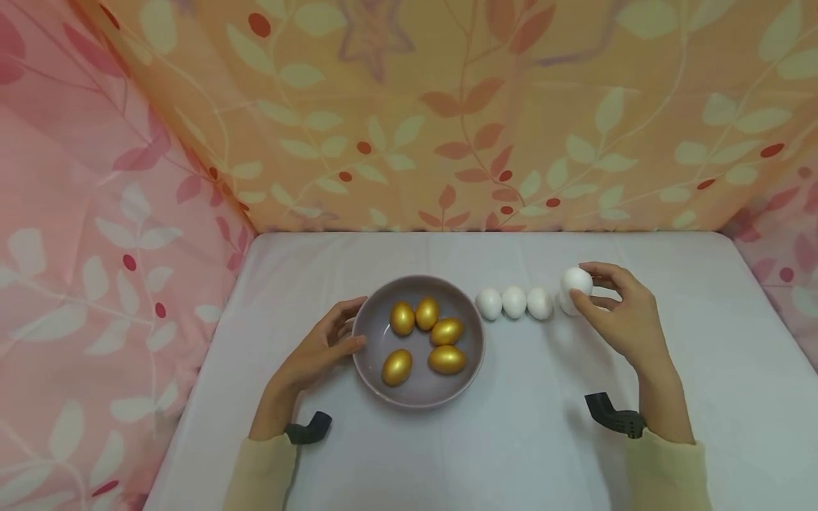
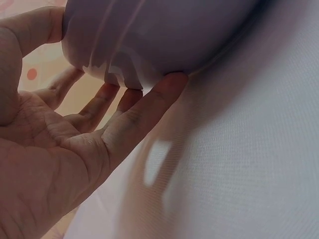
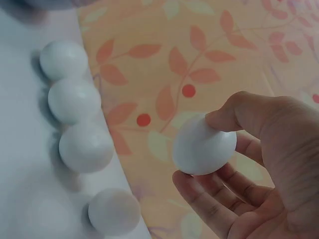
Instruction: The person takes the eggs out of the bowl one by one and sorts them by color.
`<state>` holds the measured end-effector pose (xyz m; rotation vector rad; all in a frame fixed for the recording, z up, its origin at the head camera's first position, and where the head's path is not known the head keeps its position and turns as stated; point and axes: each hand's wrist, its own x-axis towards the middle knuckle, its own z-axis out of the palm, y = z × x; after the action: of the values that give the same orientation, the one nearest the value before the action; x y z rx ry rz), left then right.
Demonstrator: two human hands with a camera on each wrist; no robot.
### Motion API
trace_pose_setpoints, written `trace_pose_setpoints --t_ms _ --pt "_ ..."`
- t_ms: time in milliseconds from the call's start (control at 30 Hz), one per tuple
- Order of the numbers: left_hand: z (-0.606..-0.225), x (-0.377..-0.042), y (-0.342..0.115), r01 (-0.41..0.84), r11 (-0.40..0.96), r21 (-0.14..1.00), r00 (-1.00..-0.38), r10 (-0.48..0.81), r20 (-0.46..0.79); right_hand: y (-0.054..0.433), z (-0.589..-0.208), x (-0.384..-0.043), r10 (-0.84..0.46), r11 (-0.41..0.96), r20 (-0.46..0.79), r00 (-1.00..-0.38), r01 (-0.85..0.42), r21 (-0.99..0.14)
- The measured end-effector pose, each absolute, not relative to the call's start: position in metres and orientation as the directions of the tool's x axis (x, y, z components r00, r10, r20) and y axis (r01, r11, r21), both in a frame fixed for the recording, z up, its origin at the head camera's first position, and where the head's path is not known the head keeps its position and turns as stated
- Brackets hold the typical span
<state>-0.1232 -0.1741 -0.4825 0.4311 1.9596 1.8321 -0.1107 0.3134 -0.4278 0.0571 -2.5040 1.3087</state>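
A mauve bowl stands on the table with several golden eggs inside. My left hand holds its left side; in the left wrist view the thumb lies against the wall of the bowl and the fingertips reach its underside. To the right, my right hand pinches a white egg between thumb and fingers, raised above the table. Below that egg rests another white egg, partly hidden in the head view. Three white eggs lie in a row between it and the bowl.
White cloth covers the table. Behind it hangs an orange leaf-patterned curtain, with a pink patterned one at the left. A dark curved device sits on the right wrist, and a similar device on the left.
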Motion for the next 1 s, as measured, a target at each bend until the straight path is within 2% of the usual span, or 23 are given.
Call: trace_pose_setpoints --t_ms 200,433,1000 --pt "-0.485 -0.124 -0.172 -0.060 0.088 0.994 -0.860 0.502 -0.097 0.331 -0.435 -0.110 0.163 0.643 0.280 -0.946 -0.113 -0.757" --pt "-0.481 -0.121 -0.173 -0.069 0.103 0.992 -0.867 0.486 -0.111 0.355 -0.446 -0.111 0.176 0.695 0.201 -0.964 -0.023 -0.719" --pt "-0.479 -0.123 -0.175 -0.066 0.124 0.990 -0.868 0.482 -0.119 0.366 -0.471 -0.119 0.191 0.723 0.069 -0.979 0.092 -0.685"
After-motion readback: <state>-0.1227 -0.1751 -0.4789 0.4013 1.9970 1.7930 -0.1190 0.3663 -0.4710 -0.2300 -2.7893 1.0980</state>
